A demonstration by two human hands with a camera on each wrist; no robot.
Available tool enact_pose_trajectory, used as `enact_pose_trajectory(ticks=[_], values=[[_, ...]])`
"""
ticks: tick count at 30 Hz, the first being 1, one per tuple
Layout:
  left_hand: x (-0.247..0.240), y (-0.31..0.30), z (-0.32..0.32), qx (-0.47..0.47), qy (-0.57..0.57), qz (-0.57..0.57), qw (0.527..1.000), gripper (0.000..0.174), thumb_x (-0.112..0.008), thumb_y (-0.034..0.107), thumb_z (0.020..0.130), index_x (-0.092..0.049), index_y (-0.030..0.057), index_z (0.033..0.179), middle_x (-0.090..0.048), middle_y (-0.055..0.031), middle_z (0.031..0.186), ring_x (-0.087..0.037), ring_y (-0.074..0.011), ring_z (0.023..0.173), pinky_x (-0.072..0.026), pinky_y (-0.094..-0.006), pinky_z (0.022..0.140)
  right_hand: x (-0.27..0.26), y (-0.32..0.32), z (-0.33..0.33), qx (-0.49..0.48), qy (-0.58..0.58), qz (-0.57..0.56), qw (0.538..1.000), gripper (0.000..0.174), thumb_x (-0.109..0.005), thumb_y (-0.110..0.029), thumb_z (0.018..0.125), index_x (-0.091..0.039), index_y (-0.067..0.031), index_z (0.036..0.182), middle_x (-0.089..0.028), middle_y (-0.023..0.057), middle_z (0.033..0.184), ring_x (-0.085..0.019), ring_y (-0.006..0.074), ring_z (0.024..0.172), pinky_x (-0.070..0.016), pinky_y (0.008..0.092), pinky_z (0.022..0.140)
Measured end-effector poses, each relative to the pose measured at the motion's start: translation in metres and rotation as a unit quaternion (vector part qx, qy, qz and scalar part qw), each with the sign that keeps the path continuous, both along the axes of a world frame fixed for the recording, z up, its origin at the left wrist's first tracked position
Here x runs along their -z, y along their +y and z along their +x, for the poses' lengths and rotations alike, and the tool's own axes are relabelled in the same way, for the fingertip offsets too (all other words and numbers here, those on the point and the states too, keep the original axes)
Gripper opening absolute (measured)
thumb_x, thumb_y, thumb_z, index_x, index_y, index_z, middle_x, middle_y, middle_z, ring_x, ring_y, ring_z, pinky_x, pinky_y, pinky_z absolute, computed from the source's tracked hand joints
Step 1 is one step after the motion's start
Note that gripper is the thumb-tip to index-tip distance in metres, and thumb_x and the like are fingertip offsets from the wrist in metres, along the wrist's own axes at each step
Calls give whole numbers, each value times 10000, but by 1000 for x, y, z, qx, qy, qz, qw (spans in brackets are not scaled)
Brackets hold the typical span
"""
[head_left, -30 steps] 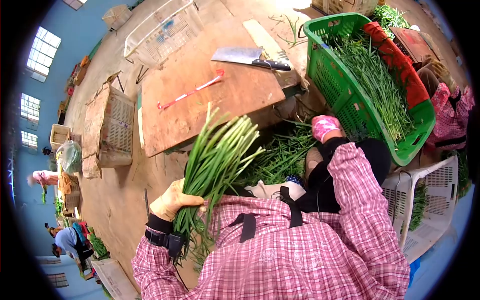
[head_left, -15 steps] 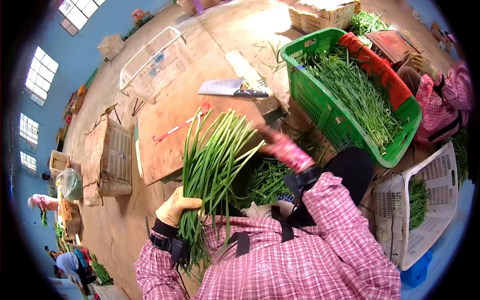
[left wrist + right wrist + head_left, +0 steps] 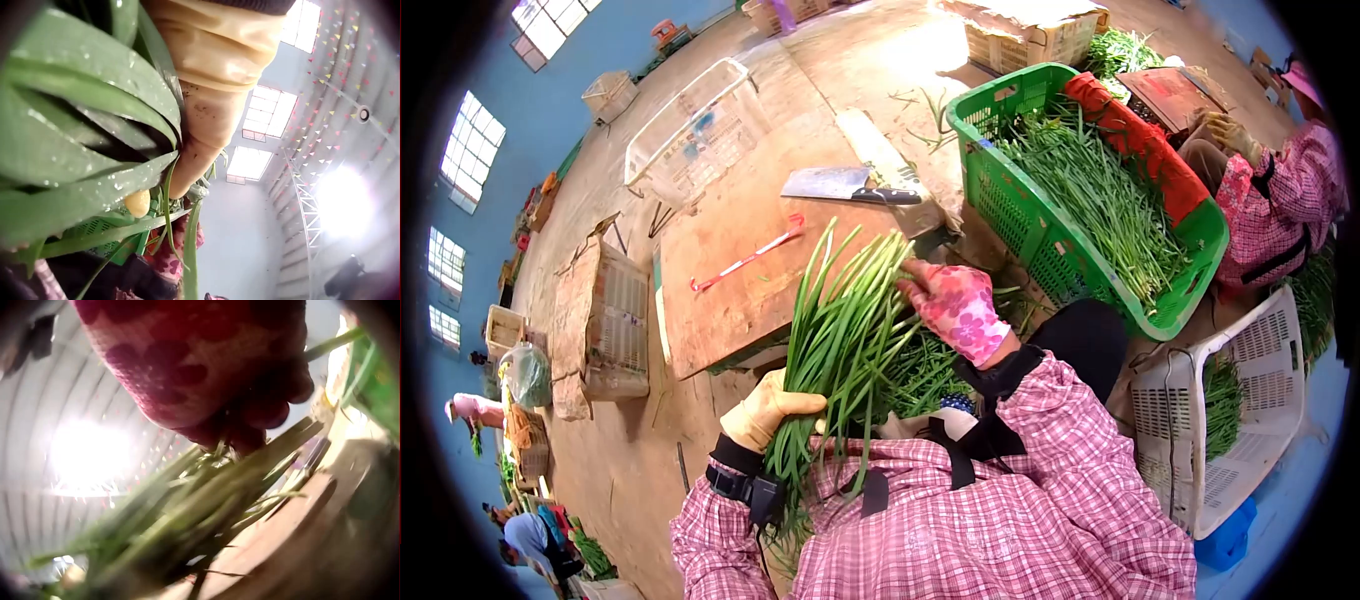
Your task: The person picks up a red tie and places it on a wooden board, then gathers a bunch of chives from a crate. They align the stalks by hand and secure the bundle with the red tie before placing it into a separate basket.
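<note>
In the head view, a bundle of long green stalks (image 3: 840, 320) fans upward in front of the plaid shirt. The left hand (image 3: 768, 410), in a cream glove, grips its lower part, thumb across the stalks; in the left wrist view wet leaves (image 3: 94, 125) spread beside the gloved hand (image 3: 209, 106). At the bundle's pale upper ends is the right hand (image 3: 958, 310), in a pink flowered glove. The right wrist view shows that hand (image 3: 206, 369) with curled fingers against the stalk ends (image 3: 237, 481), pinching among them.
A wooden board (image 3: 730, 250) bears a cleaver (image 3: 825, 184) and a red-and-white strip (image 3: 748, 257). Right of it stands a green crate (image 3: 1040, 235) of stalks; a white crate (image 3: 1170, 440) is below. More stalks (image 3: 925, 375) lie beneath the right hand. Another person (image 3: 1275, 210) sits at the right.
The right hand has come from beside the green crate up to the bundle's pale ends. The left hand keeps its grip on the bundle. The head view has shifted.
</note>
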State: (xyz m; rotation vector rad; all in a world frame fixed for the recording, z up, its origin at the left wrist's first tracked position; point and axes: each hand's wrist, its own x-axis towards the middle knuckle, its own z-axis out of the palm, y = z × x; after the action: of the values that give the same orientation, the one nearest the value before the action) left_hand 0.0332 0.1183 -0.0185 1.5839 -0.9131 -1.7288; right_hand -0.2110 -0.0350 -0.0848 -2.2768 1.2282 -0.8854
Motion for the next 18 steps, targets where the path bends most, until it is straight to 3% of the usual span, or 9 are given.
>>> enact_pose_trajectory(ticks=[2,6,7,9,10,12,13,14,18], values=[[-16,-4,-5,40,-16,17,999,297,-635,65,812,-633,-49,1087,-680,-76,882,-622,-148,689,-516,-288,666,3,2,-4,7,65,-42,997,289,-567,-383,965,-685,-139,1065,-674,95,711,-682,323,671,-530,449,631],[-4,-5,-6,55,-41,-7,998,355,-639,66,791,-631,-44,1129,-681,-70,900,-631,-144,738,-515,-281,687,7,2,-3,-89,122,66,986,325,-612,-392,915,-693,-136,1099,-663,130,716,-677,342,685,-533,460,633],[-6,-6,-9,70,-73,-17,995,371,-635,59,783,-621,-56,1135,-680,-85,900,-642,-163,737,-527,-293,694,12,1,-1,-96,106,89,986,314,-618,-382,908,-689,-125,1073,-661,134,714,-678,345,690,-530,467,638],[-5,-5,-9,51,-19,27,998,396,-648,18,765,-612,-55,1152,-686,-88,927,-647,-158,745,-539,-291,690,14,-2,-2,-109,50,145,982,254,-632,-337,881,-659,-94,952,-665,151,731,-683,356,717,-528,480,648],[2,-2,-6,47,3,51,998,402,-653,5,759,-610,-52,1155,-687,-85,935,-645,-152,746,-539,-287,686,14,-2,-4,-96,87,123,984,239,-631,-315,868,-651,-83,922,-668,145,728,-687,349,717,-534,470,651],[11,-2,0,88,-60,-23,994,369,-665,-3,770,-609,-47,1132,-682,-84,905,-637,-148,723,-534,-280,678,17,1,3,-102,155,81,979,212,-628,-273,840,-635,-62,861,-673,132,722,-694,337,717,-545,450,658],[2,-4,-2,73,-27,18,997,367,-673,8,773,-612,-41,1131,-684,-79,902,-635,-145,722,-531,-277,673,53,-2,11,-87,133,17,987,189,-637,-282,848,-601,-97,861,-579,92,643,-629,327,628,-525,433,597],[-6,-5,-3,59,5,60,996,365,-682,20,775,-616,-34,1131,-685,-74,898,-632,-141,721,-529,-274,668,54,-9,17,-87,236,-1,968,106,-612,-181,804,-633,-84,842,-651,75,663,-672,276,611,-519,458,517],[14,11,27,24,32,60,997,391,-712,95,782,-620,-28,1141,-709,-98,922,-667,-172,730,-532,-297,662,84,-48,-21,104,182,-24,978,107,-625,-197,789,-704,-130,814,-697,74,685,-704,276,646,-533,444,535]])
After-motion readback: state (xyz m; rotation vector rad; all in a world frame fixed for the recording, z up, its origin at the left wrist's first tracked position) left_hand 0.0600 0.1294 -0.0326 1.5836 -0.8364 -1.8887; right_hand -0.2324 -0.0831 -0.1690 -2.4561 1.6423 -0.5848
